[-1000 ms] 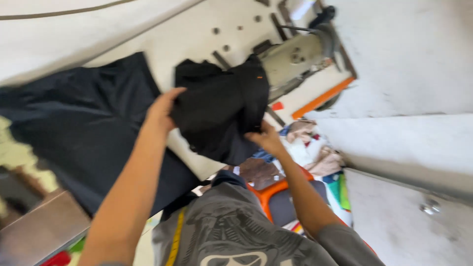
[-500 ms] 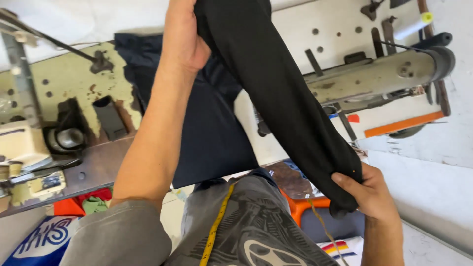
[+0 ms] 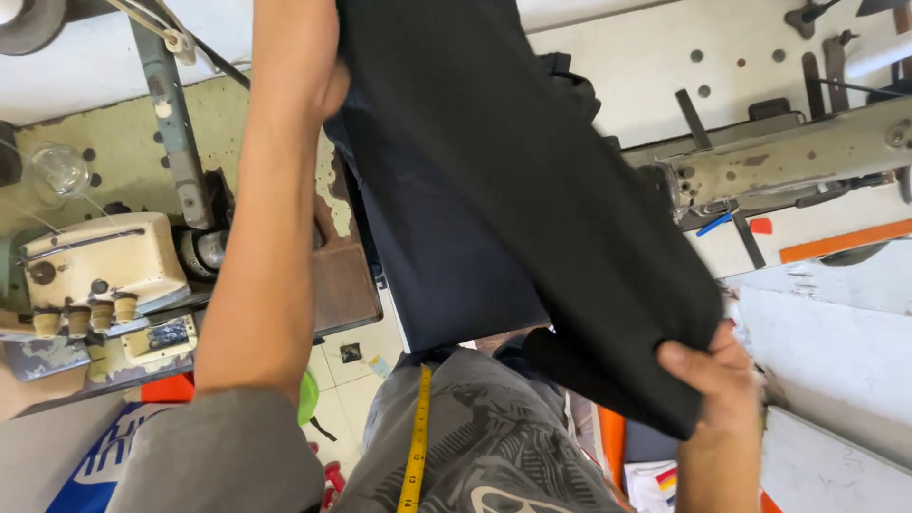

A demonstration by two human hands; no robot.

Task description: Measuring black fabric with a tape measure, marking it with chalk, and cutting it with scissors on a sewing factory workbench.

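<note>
Both hands [image 3: 708,366] hold the black cloth [image 3: 513,190] stretched between them

- A sewing workshop: an industrial sewing machine [image 3: 788,166] on a worn tabletop [image 3: 627,57].
- Second, cream machine [image 3: 104,261] at left.
- Yellow measuring tape [image 3: 416,437] round the person's neck.

We see a plain black cloth [image 3: 532,199], a yellow tape measure [image 3: 416,437] with black marks, a grey printed shirt [image 3: 494,446], a cream sewing machine [image 3: 104,261], an orange strip [image 3: 841,241].
</note>
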